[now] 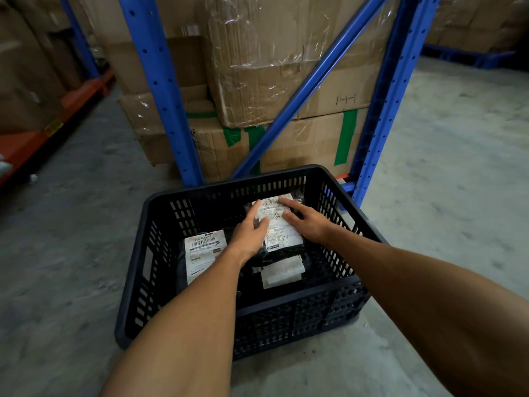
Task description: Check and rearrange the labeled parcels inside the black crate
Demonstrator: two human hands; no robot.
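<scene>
A black slatted plastic crate stands on the concrete floor below me. Inside lie black plastic parcels with white printed labels. The top parcel sits at the crate's far right, its label facing up. My left hand rests on its left edge, fingers over the label. My right hand lies flat on its right side, fingers spread. A second labeled parcel lies at the left of the crate, partly under my left forearm. A third label shows beneath the top parcel.
A blue steel rack frame with a diagonal brace stands just behind the crate, packed with taped cardboard boxes. An orange rack beam runs along the left. Bare concrete floor lies to the right.
</scene>
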